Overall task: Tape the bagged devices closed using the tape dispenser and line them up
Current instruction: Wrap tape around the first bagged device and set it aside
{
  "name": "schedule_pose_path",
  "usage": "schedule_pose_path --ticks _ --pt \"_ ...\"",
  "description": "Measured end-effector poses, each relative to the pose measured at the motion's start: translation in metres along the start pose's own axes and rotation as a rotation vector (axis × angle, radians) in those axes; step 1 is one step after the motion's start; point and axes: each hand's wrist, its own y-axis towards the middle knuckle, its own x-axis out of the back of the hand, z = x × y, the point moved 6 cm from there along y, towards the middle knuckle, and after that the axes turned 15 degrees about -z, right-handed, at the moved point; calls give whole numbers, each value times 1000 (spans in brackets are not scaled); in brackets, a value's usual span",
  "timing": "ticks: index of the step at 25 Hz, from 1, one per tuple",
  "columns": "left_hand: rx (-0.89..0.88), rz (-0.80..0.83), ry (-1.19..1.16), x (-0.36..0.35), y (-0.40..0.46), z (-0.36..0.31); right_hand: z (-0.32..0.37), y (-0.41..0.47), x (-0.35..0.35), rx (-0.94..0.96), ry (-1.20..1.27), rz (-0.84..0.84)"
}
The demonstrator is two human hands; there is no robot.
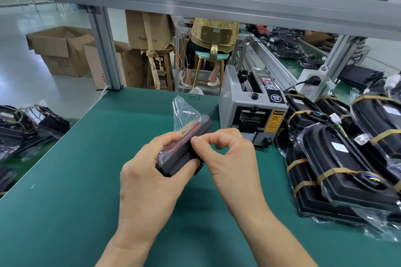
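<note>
A black device in a clear plastic bag is held above the green table, its loose bag end sticking up. My left hand grips the device from the left and below. My right hand pinches the bag against the device's right edge with thumb and forefinger. The grey tape dispenser stands just behind my right hand. A row of bagged black devices with tan tape bands lies at the right.
More bagged devices lie off the table's left edge. An aluminium frame crosses overhead, its post at the table's far left corner. A person sits on a stool beyond. Cardboard boxes stand on the floor.
</note>
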Motion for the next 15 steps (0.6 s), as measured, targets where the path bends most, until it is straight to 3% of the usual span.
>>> schedule_pose_path --ticks 5,10,15 --pt "8 18 -4 1 -6 3 -13 1 2 -121 75 -47" --pt "10 -6 -26 2 -6 2 -6 -10 -7 -10 11 37" --pt "22 6 -23 5 0 6 -8 7 -3 -19 -75 -4"
